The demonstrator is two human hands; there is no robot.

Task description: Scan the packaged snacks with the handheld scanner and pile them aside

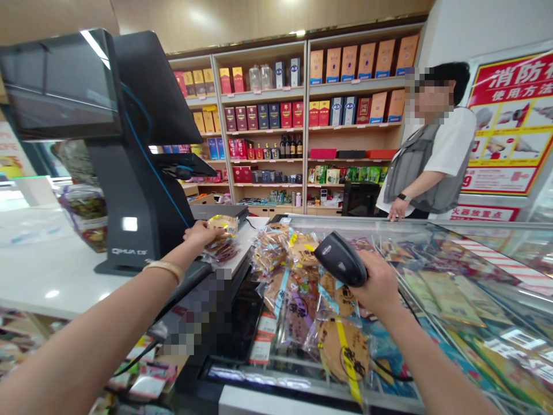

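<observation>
My right hand (380, 282) is wrapped around a black barcode scanner (341, 259), held above the glass counter. Under and beside the scanner lies a heap of round, flat crackers in clear wrappers (298, 308), with yellow, blue and purple bands. Farther off to the left, my left hand (199, 237) is closed on the edge of a wrapped cracker (223, 225) with a yellow band. Below that cracker, more wrapped crackers (220, 249) are stacked beside the till. My left fingertips are partly hidden.
A dark till with two screens (142, 173) stands on the white counter (38, 242) at left. The glass freezer top (432, 230) stretches right, with packets beneath it. Another person (432, 144) stands behind it, one hand on its edge. Shelves of boxes (268, 132) line the wall.
</observation>
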